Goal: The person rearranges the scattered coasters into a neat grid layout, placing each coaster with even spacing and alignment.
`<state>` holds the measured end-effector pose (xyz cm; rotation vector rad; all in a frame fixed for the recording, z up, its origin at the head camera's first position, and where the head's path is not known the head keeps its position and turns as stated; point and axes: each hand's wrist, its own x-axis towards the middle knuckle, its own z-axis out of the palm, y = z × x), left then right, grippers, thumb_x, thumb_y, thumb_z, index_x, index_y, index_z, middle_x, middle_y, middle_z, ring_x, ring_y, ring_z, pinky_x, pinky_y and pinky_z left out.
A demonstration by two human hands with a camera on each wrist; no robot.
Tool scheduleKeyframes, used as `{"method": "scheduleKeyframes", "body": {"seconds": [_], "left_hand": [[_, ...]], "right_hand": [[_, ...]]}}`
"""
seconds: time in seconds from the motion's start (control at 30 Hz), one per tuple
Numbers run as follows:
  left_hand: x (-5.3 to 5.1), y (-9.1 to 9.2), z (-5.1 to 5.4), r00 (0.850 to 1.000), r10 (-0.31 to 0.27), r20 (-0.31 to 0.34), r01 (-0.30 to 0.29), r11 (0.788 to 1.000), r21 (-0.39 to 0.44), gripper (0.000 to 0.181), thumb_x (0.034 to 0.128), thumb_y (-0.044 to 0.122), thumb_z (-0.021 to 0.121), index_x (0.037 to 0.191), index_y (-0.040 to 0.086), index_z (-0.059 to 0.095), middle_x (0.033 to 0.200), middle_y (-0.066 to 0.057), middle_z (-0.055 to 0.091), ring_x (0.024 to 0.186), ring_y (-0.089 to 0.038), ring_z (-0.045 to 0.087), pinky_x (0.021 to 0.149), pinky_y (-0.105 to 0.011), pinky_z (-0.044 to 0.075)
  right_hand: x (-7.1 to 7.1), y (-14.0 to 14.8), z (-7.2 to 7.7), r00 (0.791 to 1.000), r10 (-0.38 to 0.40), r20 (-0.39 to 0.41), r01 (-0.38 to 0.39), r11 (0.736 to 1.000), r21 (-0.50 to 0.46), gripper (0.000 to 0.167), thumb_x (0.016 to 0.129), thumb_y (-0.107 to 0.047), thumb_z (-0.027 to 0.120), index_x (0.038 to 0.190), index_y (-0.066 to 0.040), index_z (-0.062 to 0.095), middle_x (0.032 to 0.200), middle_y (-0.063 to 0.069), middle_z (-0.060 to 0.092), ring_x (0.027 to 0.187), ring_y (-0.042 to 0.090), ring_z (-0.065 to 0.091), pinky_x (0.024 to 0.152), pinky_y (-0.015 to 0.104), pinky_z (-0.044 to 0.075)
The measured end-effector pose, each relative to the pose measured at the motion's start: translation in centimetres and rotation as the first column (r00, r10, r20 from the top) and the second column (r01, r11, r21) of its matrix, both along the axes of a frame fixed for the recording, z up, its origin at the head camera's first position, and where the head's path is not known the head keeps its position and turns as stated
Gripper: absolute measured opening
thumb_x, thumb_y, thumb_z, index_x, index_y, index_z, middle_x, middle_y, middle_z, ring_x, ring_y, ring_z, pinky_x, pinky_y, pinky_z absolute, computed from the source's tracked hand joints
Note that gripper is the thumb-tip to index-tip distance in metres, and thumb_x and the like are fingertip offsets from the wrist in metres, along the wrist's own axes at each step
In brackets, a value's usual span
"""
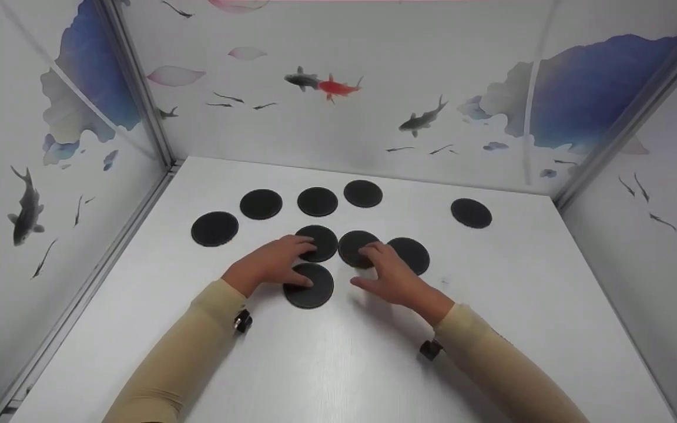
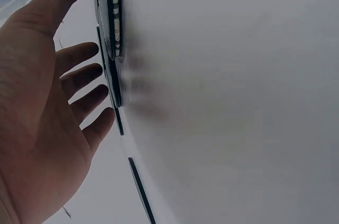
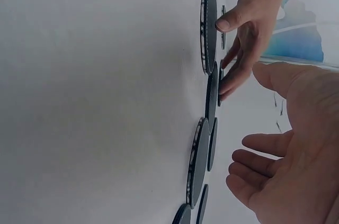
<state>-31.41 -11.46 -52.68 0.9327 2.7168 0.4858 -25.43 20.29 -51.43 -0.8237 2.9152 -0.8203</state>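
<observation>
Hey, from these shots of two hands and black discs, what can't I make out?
Head view: part of a flat, round black disc, covered by the right hand.
Left wrist view: the thumb tip of the left hand, cut off by the top edge.
Left wrist view: pale markings on the nearest disc's rim, too small and blurred to read.
Right wrist view: the lower part of the lowest disc, cut off by the bottom edge.

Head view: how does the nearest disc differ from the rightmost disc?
The nearest disc appears larger than the rightmost disc. The left hand overlaps the nearest disc; none covers the rightmost disc. The nearest disc lies beside another disc; the rightmost disc lies apart. Both are black and round.
</observation>
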Motion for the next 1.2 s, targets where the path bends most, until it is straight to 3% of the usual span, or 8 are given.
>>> {"method": "scheduleKeyframes", "body": {"seconds": [0.3, 0.43, 0.53, 0.67, 0.8, 1.0, 1.2], "left_hand": [[0.0, -0.1, 0.1, 1.000, -0.007, 0.026, 0.006, 1.000, 0.013, 0.084, 0.0944, 0.051, 0.085, 0.162, 0.011, 0.055, 0.174, -0.008, 0.043, 0.162, -0.032, 0.037, 0.130, -0.049, 0.035], [0.0, -0.2, 0.1, 1.000, -0.005, 0.028, 0.004, 1.000, 0.018, 0.085, 0.0937, 0.053, 0.085, 0.162, 0.012, 0.055, 0.174, -0.007, 0.043, 0.162, -0.032, 0.037, 0.129, -0.048, 0.035], [0.0, -0.2, 0.0, 1.000, 0.001, 0.022, -0.001, 1.000, 0.008, 0.085, 0.0934, 0.054, 0.086, 0.162, 0.013, 0.056, 0.174, -0.006, 0.043, 0.162, -0.030, 0.037, 0.130, -0.046, 0.035], [0.0, -0.1, 0.0, 1.000, 0.000, 0.022, 0.000, 1.000, 0.015, 0.085, 0.0928, 0.052, 0.086, 0.162, 0.012, 0.056, 0.174, -0.007, 0.043, 0.162, -0.031, 0.038, 0.129, -0.046, 0.035], [-0.1, 0.0, -0.1, 0.999, -0.003, 0.033, 0.002, 1.000, 0.023, 0.084, 0.0927, 0.051, 0.087, 0.161, 0.012, 0.057, 0.174, -0.007, 0.043, 0.162, -0.031, 0.037, 0.130, -0.047, 0.035], [-0.4, -0.1, -0.4, 1.000, -0.002, 0.027, 0.002, 1.000, 0.009, 0.085, 0.0923, 0.054, 0.086, 0.161, 0.013, 0.057, 0.175, -0.006, 0.042, 0.163, -0.030, 0.036, 0.129, -0.046, 0.036], [-0.4, -0.1, -0.3, 0.999, -0.005, 0.036, 0.004, 1.000, 0.008, 0.085, 0.0923, 0.053, 0.087, 0.161, 0.012, 0.057, 0.175, -0.006, 0.041, 0.162, -0.031, 0.036, 0.129, -0.047, 0.036]], "right_hand": [[-0.8, 3.4, 0.4, 0.992, -0.103, 0.068, 0.106, 0.994, -0.036, 0.062, 0.103, -0.035, 0.081, 0.148, 0.003, 0.061, 0.147, 0.020, 0.059, 0.140, 0.039, 0.054, 0.118, 0.057, 0.047], [-2.0, 5.9, 1.0, 0.983, -0.157, 0.097, 0.164, 0.984, -0.066, 0.062, 0.104, -0.034, 0.079, 0.149, 0.004, 0.060, 0.148, 0.024, 0.057, 0.138, 0.041, 0.054, 0.116, 0.059, 0.047], [-3.5, 8.3, 1.8, 0.969, -0.222, 0.111, 0.230, 0.972, -0.056, 0.069, 0.106, -0.039, 0.075, 0.155, 0.006, 0.054, 0.156, 0.028, 0.052, 0.148, 0.046, 0.048, 0.123, 0.062, 0.040], [-5.9, 12.2, 2.6, 0.946, -0.313, 0.083, 0.317, 0.948, -0.039, 0.071, 0.109, -0.037, 0.072, 0.156, 0.012, 0.050, 0.158, 0.035, 0.049, 0.153, 0.051, 0.041, 0.128, 0.063, 0.032], [-8.2, 16.1, 2.7, 0.922, -0.383, 0.059, 0.386, 0.921, -0.053, 0.070, 0.110, -0.034, 0.070, 0.151, 0.019, 0.048, 0.150, 0.041, 0.050, 0.145, 0.055, 0.046, 0.122, 0.065, 0.036], [-11.2, 20.6, 1.3, 0.861, -0.502, 0.083, 0.508, 0.859, -0.072, 0.083, 0.109, -0.038, 0.069, 0.158, 0.021, 0.036, 0.155, 0.043, 0.042, 0.148, 0.058, 0.038, 0.125, 0.068, 0.031], [-13.0, 23.3, -0.6, 0.800, -0.586, 0.133, 0.599, 0.795, -0.096, 0.095, 0.107, -0.048, 0.069, 0.163, 0.018, 0.029, 0.163, 0.042, 0.035, 0.155, 0.057, 0.030, 0.128, 0.066, 0.028]]}}
